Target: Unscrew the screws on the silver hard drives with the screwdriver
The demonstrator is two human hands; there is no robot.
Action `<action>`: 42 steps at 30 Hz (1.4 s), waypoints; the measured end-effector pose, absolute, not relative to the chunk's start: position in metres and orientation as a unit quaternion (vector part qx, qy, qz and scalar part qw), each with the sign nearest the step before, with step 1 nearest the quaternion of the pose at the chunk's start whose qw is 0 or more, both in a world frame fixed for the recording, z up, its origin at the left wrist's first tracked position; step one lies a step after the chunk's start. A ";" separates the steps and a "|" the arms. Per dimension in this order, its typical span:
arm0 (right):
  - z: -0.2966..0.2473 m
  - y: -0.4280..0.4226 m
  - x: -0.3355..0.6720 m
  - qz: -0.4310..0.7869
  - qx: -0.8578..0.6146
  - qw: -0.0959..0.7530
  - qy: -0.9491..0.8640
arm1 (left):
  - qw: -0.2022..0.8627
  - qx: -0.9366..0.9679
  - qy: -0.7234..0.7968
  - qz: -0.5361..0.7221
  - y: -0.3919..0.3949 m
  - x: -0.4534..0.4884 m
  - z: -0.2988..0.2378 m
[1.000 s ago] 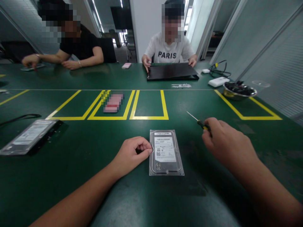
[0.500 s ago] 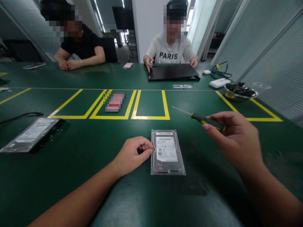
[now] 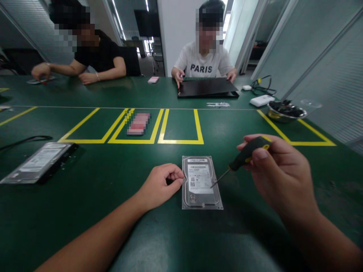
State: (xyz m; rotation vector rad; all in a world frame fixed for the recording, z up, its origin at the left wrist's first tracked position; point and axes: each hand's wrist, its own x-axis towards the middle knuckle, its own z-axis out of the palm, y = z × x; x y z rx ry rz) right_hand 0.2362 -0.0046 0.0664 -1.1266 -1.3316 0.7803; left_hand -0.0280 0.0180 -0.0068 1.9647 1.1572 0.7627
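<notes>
A silver hard drive [image 3: 197, 204] with a white label lies flat on the green table in front of me. At its left edge, my left hand [image 3: 164, 185] has its fingers curled, with thumb and fingertips pinched against the side. My right hand [image 3: 279, 166] is closed around a black-and-yellow screwdriver [image 3: 246, 153] to the right of the drive. The thin shaft slants down to the left, its tip over the right part of the label. Whether the tip touches the drive I cannot tell.
Another hard drive [image 3: 38, 162] lies at the left near a black cable. A pink blurred item [image 3: 138, 124] sits inside yellow tape lines. A metal bowl [image 3: 286, 113] of dark parts stands at right. Across the table, one person holds a black panel [image 3: 208, 87]; another reaches left.
The screwdriver has turned in my right hand, from pointing left to pointing down over the drive. My left hand stays put. The person at far left has stretched out an arm.
</notes>
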 end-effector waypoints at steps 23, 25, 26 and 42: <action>0.083 0.025 0.174 0.257 -0.408 0.421 -0.768 | 0.361 0.761 0.466 0.269 0.022 -0.029 -0.007; 0.080 0.026 0.174 0.256 -0.407 0.417 -0.771 | 0.361 0.761 0.469 0.266 0.022 -0.029 -0.006; 0.078 0.027 0.174 0.258 -0.407 0.415 -0.772 | 0.363 0.760 0.468 0.265 0.022 -0.028 -0.006; 0.068 0.031 0.173 0.262 -0.389 0.417 -0.779 | 0.373 0.756 0.462 0.276 0.021 -0.027 -0.004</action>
